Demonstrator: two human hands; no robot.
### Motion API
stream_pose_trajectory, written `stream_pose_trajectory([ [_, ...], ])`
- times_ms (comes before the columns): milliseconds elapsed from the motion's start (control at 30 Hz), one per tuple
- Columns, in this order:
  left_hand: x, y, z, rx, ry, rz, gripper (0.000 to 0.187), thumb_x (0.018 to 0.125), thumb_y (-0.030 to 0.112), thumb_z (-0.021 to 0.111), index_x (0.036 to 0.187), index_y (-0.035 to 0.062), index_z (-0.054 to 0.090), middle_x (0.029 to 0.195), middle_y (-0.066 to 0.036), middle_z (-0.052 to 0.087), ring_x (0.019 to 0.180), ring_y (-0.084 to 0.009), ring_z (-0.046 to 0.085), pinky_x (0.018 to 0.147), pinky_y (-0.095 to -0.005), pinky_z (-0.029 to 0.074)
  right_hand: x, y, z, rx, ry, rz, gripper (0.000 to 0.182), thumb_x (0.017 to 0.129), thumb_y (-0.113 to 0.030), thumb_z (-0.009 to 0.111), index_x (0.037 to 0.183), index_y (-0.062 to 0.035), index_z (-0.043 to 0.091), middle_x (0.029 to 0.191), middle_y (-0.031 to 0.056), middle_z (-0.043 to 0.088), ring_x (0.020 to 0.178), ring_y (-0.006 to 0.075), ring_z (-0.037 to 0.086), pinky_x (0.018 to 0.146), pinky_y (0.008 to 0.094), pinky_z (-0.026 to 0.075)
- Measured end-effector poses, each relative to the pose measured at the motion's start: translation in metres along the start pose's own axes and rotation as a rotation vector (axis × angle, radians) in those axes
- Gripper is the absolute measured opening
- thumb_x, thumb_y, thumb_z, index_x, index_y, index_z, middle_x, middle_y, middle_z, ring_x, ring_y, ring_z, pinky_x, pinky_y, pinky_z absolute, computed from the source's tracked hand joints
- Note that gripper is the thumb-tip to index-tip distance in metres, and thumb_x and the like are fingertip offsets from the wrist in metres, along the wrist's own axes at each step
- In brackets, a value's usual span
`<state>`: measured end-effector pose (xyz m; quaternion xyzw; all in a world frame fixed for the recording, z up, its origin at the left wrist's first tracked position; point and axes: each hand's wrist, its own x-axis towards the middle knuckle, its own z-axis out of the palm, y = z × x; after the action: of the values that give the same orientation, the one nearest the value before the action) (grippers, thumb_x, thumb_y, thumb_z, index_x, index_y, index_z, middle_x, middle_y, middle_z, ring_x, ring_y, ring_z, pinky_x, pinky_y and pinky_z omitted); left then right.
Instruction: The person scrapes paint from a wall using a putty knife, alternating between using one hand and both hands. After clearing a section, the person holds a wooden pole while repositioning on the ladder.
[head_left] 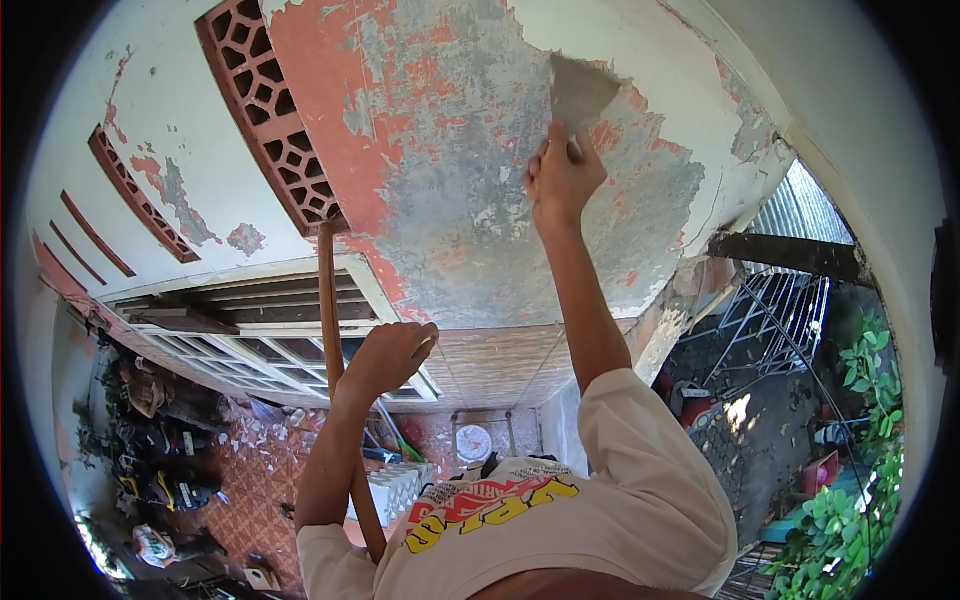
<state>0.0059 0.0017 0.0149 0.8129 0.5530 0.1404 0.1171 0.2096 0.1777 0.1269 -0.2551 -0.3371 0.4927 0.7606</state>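
My right hand [567,180] is raised to the wall and closed around the handle of a putty knife [583,92]. Its wide, dusty blade lies against the wall at the border between white paint and a scraped area. Around it the wall [455,200] shows bare grey with patches of red and flaking white paint edges. Lower down and to the left, my left hand [390,358] has its fingers curled in, and I see nothing in them. A long wooden pole [332,300] passes behind my left forearm, its top close to a red vent block.
Left of the scraped wall are a red lattice vent [275,110] and a louvred window [260,310]. Far below, paint chips lie on the tiled floor [255,470], with a white bucket [474,443]. Metal rods [775,325] and leafy plants [840,520] are at the right.
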Motion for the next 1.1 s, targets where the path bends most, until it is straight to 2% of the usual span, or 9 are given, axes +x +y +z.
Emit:
stream_pose_trajectory([
  [67,0.001,0.001,0.0,-0.004,0.005,-0.017,0.021,0.096,0.02,0.055,0.1,0.0038,0.068,0.082,-0.017,0.069,0.078,-0.0369,0.066,0.074,-0.0469,0.05,0.004,-0.001,0.01,0.046,-0.011,-0.02,0.02,0.095,-0.016,0.066,0.082,-0.0052,0.056,0.062,0.0002,0.049,0.046,0.0072,0.045,0.036,0.0247,0.035],
  [200,0.0,0.005,-0.006,0.01,-0.021,-0.062,0.021,0.096,0.019,0.055,0.1,0.0033,0.068,0.084,-0.017,0.069,0.08,-0.0372,0.066,0.075,-0.0478,0.05,-0.012,0.011,-0.003,0.012,0.007,0.026,0.022,0.095,-0.015,0.066,0.079,-0.0057,0.053,0.063,0.0007,0.049,0.046,0.0079,0.045,0.036,0.0247,0.035],
  [300,0.001,0.002,-0.003,0.01,-0.018,-0.047,0.022,0.096,0.02,0.055,0.101,0.0037,0.068,0.084,-0.018,0.069,0.08,-0.0375,0.066,0.075,-0.0484,0.05,0.002,0.004,0.005,0.052,-0.001,-0.001,0.017,0.096,-0.014,0.063,0.083,-0.0036,0.058,0.061,-0.0006,0.049,0.045,0.0069,0.046,0.034,0.0241,0.031],
  [500,0.001,0.001,0.0,0.026,-0.038,-0.048,0.022,0.096,0.02,0.055,0.103,0.0041,0.068,0.084,-0.018,0.068,0.081,-0.0376,0.066,0.076,-0.0484,0.05,-0.008,0.008,0.001,0.043,0.029,-0.008,0.021,0.096,-0.014,0.063,0.079,-0.0048,0.055,0.061,0.0004,0.048,0.044,0.0073,0.045,0.034,0.0243,0.03],
  [600,0.002,0.001,-0.001,0.035,-0.05,-0.049,0.022,0.096,0.02,0.055,0.104,0.0036,0.067,0.085,-0.018,0.068,0.082,-0.0374,0.066,0.077,-0.0484,0.05,0.002,0.003,0.01,0.117,0.017,0.036,0.025,0.094,-0.013,0.066,0.076,-0.007,0.05,0.065,0.0016,0.05,0.046,0.0093,0.046,0.036,0.0253,0.035],
  [700,0.003,0.002,0.0,0.023,-0.065,-0.057,0.022,0.096,0.02,0.054,0.104,0.0035,0.067,0.085,-0.018,0.068,0.082,-0.0374,0.066,0.076,-0.0485,0.05,0.0,0.006,0.013,0.114,0.042,0.004,0.025,0.095,-0.013,0.063,0.075,-0.0063,0.05,0.061,0.001,0.046,0.045,0.009,0.046,0.033,0.026,0.03],
  [833,0.0,-0.001,0.001,0.024,-0.01,-0.004,0.02,0.098,0.02,0.052,0.099,0.0033,0.063,0.078,-0.018,0.066,0.077,-0.0373,0.065,0.071,-0.049,0.049,0.0,0.001,0.008,0.085,0.021,0.024,0.025,0.095,-0.013,0.063,0.075,-0.006,0.05,0.061,0.0012,0.046,0.044,0.0092,0.045,0.034,0.0261,0.031],
  [933,0.004,0.003,-0.002,0.023,-0.072,-0.048,0.023,0.097,0.02,0.053,0.103,0.003,0.066,0.085,-0.018,0.068,0.082,-0.038,0.065,0.076,-0.049,0.05,0.007,-0.008,0.012,0.092,0.002,0.025,0.024,0.095,-0.012,0.064,0.076,-0.0054,0.051,0.061,0.0014,0.047,0.044,0.0092,0.045,0.034,0.026,0.031],
  [1100,0.003,-0.001,0.003,0.019,-0.038,-0.035,0.023,0.097,0.02,0.054,0.103,0.0031,0.067,0.084,-0.018,0.068,0.081,-0.0376,0.065,0.076,-0.0488,0.05,-0.003,0.001,0.003,0.021,0.031,0.042,0.025,0.095,-0.012,0.063,0.076,-0.0053,0.05,0.061,0.0013,0.046,0.045,0.0097,0.045,0.035,0.0265,0.032],
])
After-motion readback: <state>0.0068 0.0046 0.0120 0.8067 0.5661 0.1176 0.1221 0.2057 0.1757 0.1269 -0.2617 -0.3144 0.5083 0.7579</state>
